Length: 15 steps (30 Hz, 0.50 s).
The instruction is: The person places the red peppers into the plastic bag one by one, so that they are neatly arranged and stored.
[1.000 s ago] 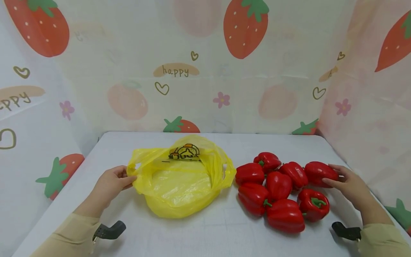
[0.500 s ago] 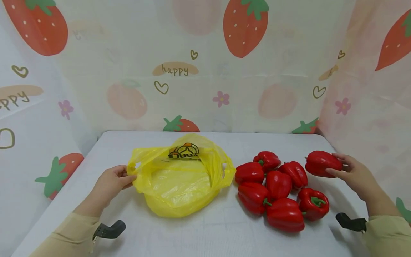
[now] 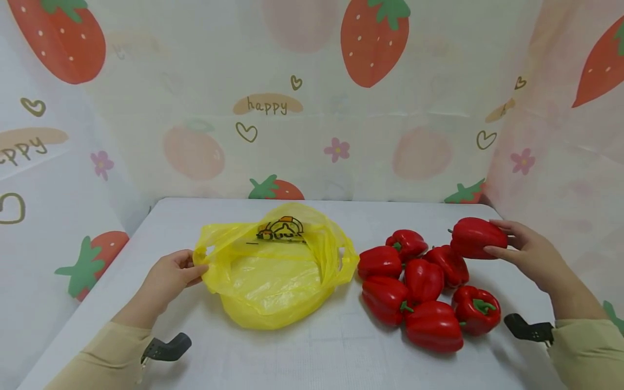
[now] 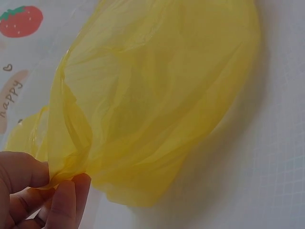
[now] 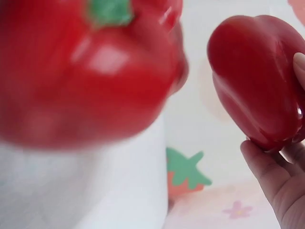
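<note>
A yellow plastic bag [image 3: 273,317] stands on the white table with its mouth spread and a dark printed logo on its far wall. My left hand [image 3: 168,279] pinches the bag's left edge between thumb and fingers; the left wrist view shows the gathered film [image 4: 71,162] at the fingertips. My right hand [image 3: 536,260] grips a red bell pepper [image 3: 478,238] by its blunt end, stem pointing left, raised over the back right of the pepper group. In the right wrist view the thumb and fingers hold that same pepper [image 5: 257,76] from its sides.
Several more red bell peppers [image 3: 423,280] lie clustered right of the bag, one [image 3: 380,262] close by its right handle. One pepper [image 3: 476,310] sits below the raised one with its green stem showing. Strawberry-printed cloth walls [image 3: 370,135] enclose the table [image 3: 312,363] at the back and sides.
My right hand has lifted the bell pepper off the table, then carried it slightly left, where it now overlaps a neighbouring pepper. My left hand and the bag have stayed in place.
</note>
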{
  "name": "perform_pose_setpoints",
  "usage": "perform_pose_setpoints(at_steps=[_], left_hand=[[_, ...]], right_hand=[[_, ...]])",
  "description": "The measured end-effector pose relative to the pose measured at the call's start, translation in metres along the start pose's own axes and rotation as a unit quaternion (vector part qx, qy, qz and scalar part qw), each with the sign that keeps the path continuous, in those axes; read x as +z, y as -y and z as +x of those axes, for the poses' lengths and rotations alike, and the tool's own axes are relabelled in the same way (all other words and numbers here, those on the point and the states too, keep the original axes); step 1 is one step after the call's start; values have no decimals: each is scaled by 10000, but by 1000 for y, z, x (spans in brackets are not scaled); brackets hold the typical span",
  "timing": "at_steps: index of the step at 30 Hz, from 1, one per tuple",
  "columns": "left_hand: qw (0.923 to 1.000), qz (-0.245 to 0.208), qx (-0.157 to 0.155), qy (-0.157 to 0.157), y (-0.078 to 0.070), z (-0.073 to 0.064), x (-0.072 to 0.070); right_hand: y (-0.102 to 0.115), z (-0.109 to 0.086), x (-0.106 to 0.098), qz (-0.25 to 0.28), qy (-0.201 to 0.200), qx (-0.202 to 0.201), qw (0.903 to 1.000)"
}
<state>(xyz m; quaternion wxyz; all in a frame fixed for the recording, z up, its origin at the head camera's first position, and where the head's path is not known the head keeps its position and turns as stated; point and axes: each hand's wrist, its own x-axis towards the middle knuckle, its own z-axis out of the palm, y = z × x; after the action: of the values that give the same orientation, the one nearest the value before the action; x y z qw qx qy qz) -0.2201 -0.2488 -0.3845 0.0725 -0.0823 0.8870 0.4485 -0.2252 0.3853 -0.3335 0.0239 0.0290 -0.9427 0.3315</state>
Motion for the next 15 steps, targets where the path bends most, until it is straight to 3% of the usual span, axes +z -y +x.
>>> perform_pose_setpoints(at_steps=[15], left_hand=[[10000, -33, 14, 36, 0, -2, -2]], right_hand=[[35, 5, 6, 192, 423, -1103, 9928]])
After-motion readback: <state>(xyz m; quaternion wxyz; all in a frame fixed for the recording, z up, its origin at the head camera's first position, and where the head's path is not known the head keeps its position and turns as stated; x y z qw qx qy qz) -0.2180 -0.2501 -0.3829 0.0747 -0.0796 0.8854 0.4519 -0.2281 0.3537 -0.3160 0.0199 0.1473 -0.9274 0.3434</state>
